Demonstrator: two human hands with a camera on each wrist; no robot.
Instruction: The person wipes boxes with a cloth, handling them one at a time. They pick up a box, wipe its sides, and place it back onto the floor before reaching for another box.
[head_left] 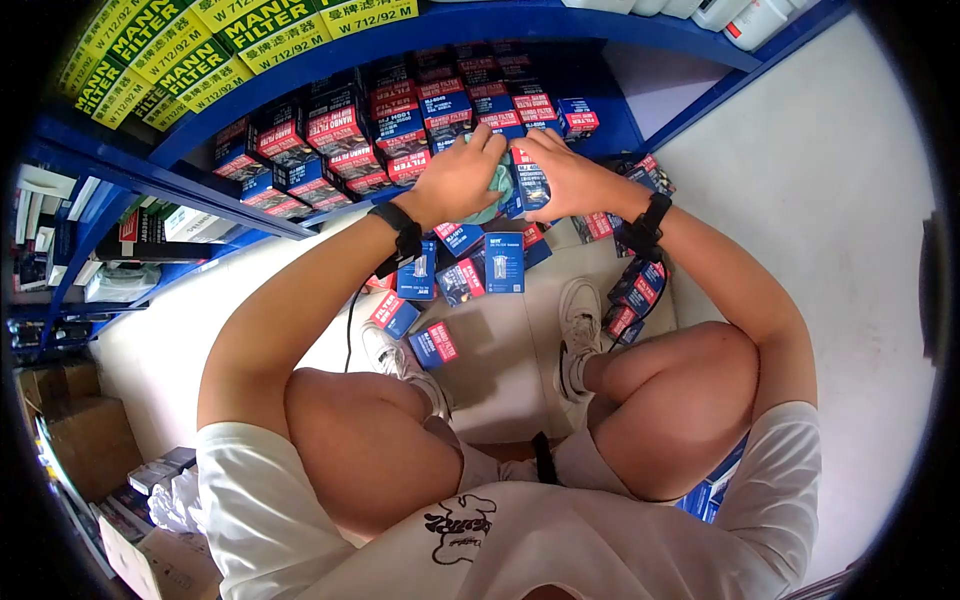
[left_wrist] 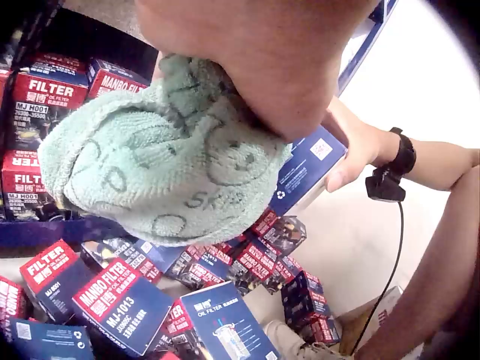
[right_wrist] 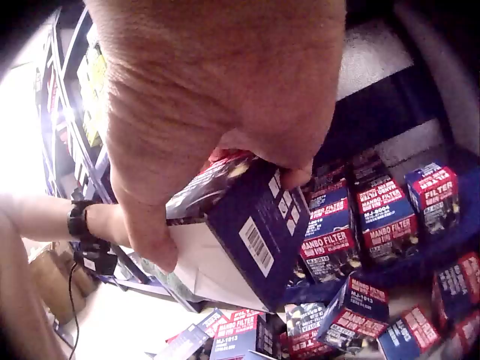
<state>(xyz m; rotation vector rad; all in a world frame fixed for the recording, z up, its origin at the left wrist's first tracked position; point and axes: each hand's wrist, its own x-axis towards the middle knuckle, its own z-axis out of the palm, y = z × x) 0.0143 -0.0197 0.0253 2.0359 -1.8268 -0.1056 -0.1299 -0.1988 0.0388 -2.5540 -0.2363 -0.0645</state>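
Note:
My left hand point(head_left: 462, 178) holds a pale green printed cloth point(left_wrist: 165, 165), bunched under the palm and hanging loosely below it. Against the cloth's right side is a blue oil filter box point(right_wrist: 259, 236). My right hand point(head_left: 580, 183) grips that box, thumb on one side and fingers over the other. A white face and a barcode label show on it in the right wrist view. Both hands are close together in front of the lower shelf. The fingertips of the left hand are partly hidden by the cloth in its wrist view.
Red and blue filter boxes point(head_left: 340, 130) stand in rows on the blue lower shelf point(head_left: 625, 110). Several more boxes point(head_left: 505, 262) lie on the floor between shelf and shoes. Yellow filter boxes point(head_left: 200, 50) fill the shelf above. Cardboard boxes point(head_left: 95, 440) sit at the left.

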